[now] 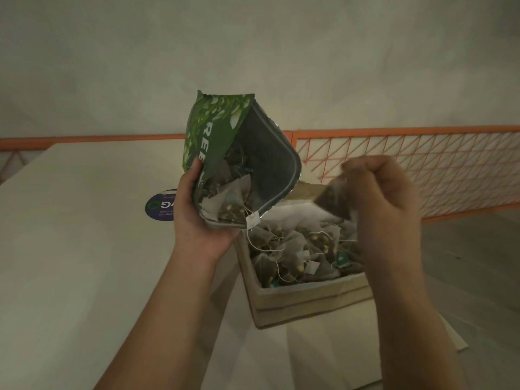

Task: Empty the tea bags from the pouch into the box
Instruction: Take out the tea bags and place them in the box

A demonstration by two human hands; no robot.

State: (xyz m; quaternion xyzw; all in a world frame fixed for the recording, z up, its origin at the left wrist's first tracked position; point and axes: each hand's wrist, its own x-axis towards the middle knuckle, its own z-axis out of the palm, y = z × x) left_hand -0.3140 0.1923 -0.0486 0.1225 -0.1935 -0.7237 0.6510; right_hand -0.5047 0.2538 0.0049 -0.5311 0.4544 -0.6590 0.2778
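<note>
One pouch (225,142) in left hand (202,220); one tea bag (334,198) in right hand (385,198); one box (304,299)

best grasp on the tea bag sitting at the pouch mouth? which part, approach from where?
Probably its upper peak. The tea bag lies at the lower lip of the pouch, which the left hand tips toward the box. Come in from the open right side; the right hand already pinches another bag there.

Dim pale wall (253,52) behind orange mesh railing (408,164)
</note>
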